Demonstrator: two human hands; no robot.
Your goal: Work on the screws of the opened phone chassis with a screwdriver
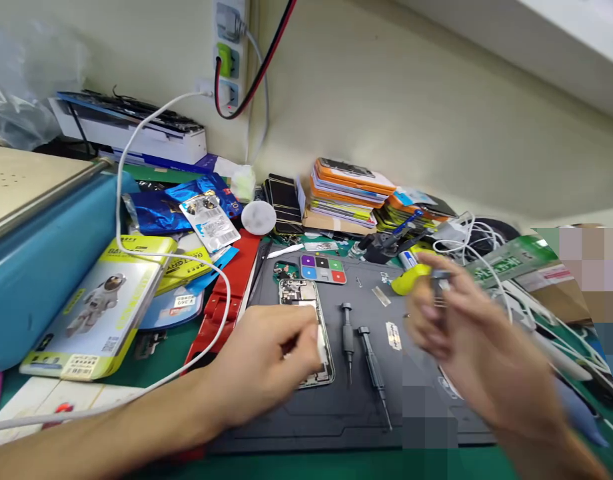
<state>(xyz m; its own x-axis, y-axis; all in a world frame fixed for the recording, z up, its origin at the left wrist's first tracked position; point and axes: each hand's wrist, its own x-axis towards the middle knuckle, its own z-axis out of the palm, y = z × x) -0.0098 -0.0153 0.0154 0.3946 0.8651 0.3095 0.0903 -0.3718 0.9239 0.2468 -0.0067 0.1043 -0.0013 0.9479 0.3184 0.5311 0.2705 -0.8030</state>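
Note:
An opened phone (299, 291) lies on the dark grey work mat (306, 423) with its inner parts showing. My left hand (276, 350) is closed over its lower part, fingers curled and thumb pressed in; what they hold, if anything, is hidden. My right hand (471, 333), smeared by motion, is raised over the mat's right side. Between its thumb and fingers is a small dark and silver object (440, 283), too blurred to name. Two small screwdrivers (347, 340) lie between my hands. A razor blade (393, 335) rests nearer the right hand.
A coloured magnetic-looking tray (323, 269) sits behind the phone. Battery boxes (99, 307) and a red case (226, 293) crowd the left, crossed by a white cable (228, 293). Stacked packets (349, 193) stand against the wall. White cables (469, 237) tangle at right.

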